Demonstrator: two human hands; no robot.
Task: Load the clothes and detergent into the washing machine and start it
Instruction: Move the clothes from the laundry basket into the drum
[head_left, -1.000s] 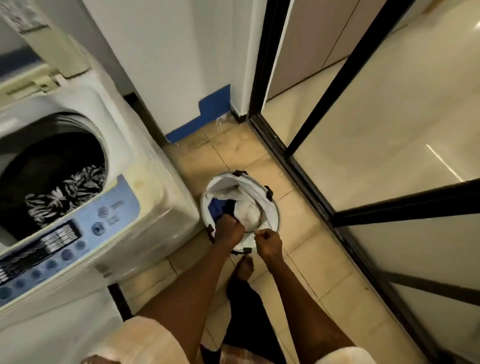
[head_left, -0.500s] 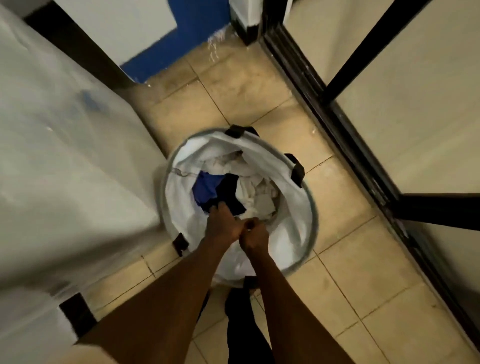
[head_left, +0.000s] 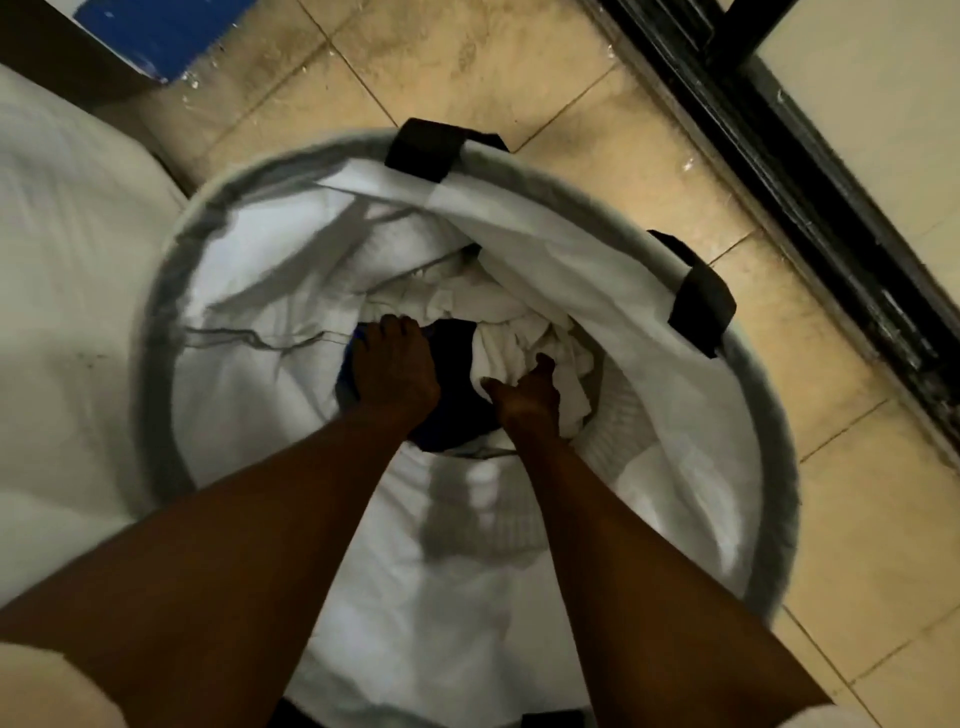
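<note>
1. I see tan floor tiles filling the upper middle of the frame and running down the right side, with thin dark grout lines crossing at angles.
2. A black door track cuts diagonally from the top centre-right down to the right edge.
3. Beyond that track, in the upper right corner, I make out a pale, smooth floor surface.
4. At the top left there is a blue patch low on the wall, its lower edge ragged, with small white flecks on the tile just beside it.
5. A dark brown strip sits left of the blue patch.
</note>
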